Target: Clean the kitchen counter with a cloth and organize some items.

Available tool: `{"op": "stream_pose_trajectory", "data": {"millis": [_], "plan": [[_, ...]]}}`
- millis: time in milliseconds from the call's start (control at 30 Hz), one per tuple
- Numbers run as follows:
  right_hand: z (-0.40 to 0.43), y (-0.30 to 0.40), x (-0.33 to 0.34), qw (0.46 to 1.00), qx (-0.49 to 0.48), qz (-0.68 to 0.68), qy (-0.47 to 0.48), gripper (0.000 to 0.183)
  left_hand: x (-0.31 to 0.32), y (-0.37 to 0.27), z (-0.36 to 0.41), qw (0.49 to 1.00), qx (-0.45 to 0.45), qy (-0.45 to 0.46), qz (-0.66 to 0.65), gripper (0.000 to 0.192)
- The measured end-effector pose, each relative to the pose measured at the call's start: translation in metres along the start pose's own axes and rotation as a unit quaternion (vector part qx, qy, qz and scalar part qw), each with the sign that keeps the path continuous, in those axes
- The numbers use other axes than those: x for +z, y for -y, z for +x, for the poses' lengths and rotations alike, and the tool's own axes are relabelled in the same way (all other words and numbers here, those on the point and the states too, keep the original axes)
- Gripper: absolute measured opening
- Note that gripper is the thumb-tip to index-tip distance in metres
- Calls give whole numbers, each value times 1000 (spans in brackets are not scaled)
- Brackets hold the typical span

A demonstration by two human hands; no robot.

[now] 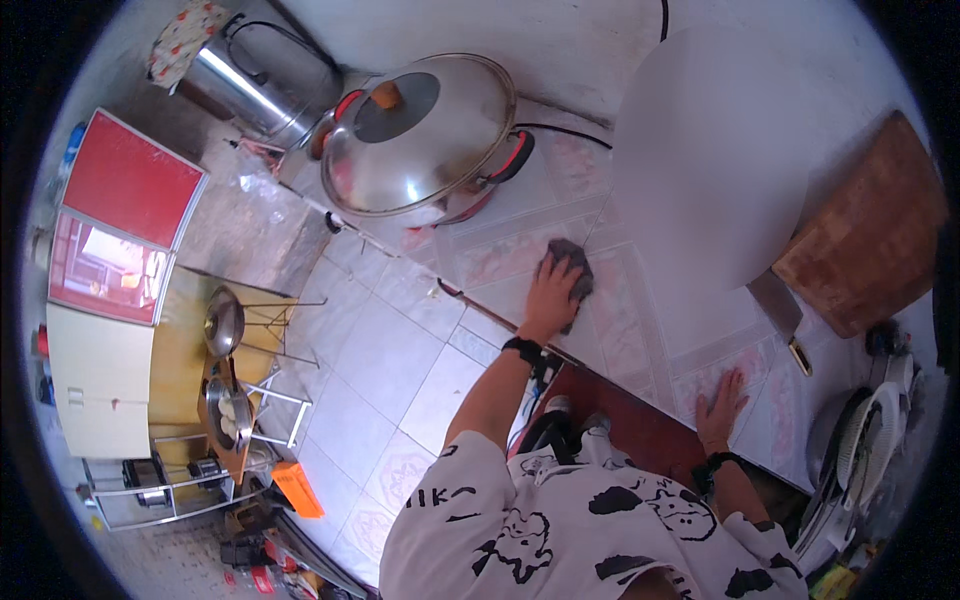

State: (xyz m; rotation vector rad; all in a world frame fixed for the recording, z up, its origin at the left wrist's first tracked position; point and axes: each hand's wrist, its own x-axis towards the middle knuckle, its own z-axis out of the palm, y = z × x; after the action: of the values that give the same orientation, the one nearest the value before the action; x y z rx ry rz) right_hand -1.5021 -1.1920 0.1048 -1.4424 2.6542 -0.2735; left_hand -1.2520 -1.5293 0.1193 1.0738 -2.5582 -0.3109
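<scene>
My left hand (553, 296), with a black band at the wrist, presses a dark grey cloth (579, 271) against the marble-patterned tiled countertop (667, 322), near its front edge. My right hand (721, 412) rests palm down on the same countertop, with its fingers spread and nothing in it. A wide steel pan with a domed lid (450, 142) stands beyond my left hand. Farther right, a cleaver (776, 306) lies beside a thick wooden chopping board (862, 232), its handle towards my right hand. A blurred grey oval hides part of the view behind the countertop.
White plastic baskets (874, 446) and pans crowd the right end. A tall steel container (266, 79) stands at the upper left. Below on the floor are a metal stand with a wok lid (224, 322), a pan with pale food (229, 414) and an orange box (298, 489).
</scene>
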Motion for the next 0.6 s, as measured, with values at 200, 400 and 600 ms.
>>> {"op": "stream_pose_trajectory", "data": {"millis": [200,400,600], "plan": [[-2,-10,17,997,-29,-20,-68,73,-18,-7,-72,999,21,4,-27,47],[3,-14,16,999,32,25,-17,72,-44,87,-104,988,-102,-84,-77,42],[33,-34,24,999,4,11,50,54,-103,299,-146,745,-413,-273,-447,24]]}}
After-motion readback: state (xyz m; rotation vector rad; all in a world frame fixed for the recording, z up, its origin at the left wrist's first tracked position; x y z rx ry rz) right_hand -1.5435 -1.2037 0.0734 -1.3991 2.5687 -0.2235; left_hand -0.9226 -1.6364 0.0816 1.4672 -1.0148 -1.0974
